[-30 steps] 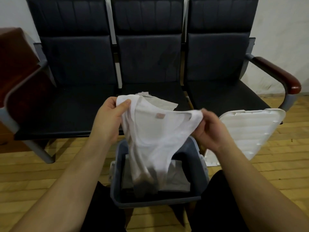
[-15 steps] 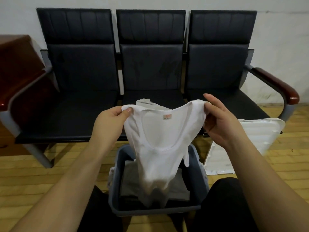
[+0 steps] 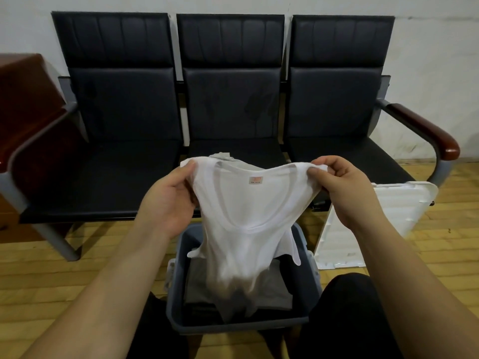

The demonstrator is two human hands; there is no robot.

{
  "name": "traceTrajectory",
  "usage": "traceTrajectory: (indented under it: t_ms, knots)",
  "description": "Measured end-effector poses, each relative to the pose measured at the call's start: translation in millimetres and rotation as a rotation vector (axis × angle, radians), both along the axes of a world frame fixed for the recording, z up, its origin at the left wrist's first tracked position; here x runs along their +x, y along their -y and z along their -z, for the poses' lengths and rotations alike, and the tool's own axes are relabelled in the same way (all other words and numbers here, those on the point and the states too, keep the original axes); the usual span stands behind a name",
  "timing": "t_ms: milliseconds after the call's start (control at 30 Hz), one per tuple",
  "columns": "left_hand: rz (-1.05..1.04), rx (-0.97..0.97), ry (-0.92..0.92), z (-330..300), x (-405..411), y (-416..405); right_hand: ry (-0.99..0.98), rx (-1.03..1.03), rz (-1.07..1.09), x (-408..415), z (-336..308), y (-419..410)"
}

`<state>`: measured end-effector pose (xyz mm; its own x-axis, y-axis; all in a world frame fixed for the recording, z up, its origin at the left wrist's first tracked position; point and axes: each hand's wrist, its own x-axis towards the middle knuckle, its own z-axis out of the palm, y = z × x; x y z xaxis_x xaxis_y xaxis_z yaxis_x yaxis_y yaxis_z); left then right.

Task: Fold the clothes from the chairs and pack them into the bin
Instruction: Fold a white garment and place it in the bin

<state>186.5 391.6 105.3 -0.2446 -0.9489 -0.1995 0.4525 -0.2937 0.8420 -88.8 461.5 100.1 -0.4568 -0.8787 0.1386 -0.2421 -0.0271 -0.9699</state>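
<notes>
White ribbed plastic lid [image 3: 373, 224] stands tilted on edge, leaning against the front of the right-hand seat, lower edge on the floor. Wood plank floor [image 3: 51, 275], yellowish, boards running left to right. White wall [image 3: 435, 60] behind, scuffed low down at right. Reddish-brown wooden furniture [image 3: 23, 104] at far left, cut off by frame edge; type unclear.

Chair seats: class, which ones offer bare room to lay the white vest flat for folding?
The left seat and right seat are bare. The middle seat already holds a grey garment. The bin is crowded with folded clothes.
</notes>
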Motion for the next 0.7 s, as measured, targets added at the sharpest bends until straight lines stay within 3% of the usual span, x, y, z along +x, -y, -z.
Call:
traceTrajectory:
  t_ms: [67,200,333,433,533,700]
  knots:
    - [-0.087,-0.063,0.065,-0.6,-6.7,-6.2,-0.062,-0.003,0.033,1.2,0.0,1.5]
    - [-0.303,-0.449,0.554,0.2,-8.7,-10.6,-0.149,-0.004,0.039,0.2,-5.7,4.7]
    - [-0.303,-0.487,0.459,-6.7,-13.0,-10.0,-0.238,-0.037,0.016,-1.2,-16.8,6.3]
    - [-0.333,-0.559,0.566,-10.4,-16.0,-9.8,-0.165,-0.059,-0.070,-1.8,-25.3,5.2]
    - [-0.379,-0.634,0.680,-9.1,-16.4,-11.1,-0.223,-0.021,-0.099,-3.1,-26.4,-0.1]
    - [-0.390,-0.570,0.634,-6.2,-15.0,-16.9,-0.245,-0.031,-0.100,-1.8,-21.6,-7.0]
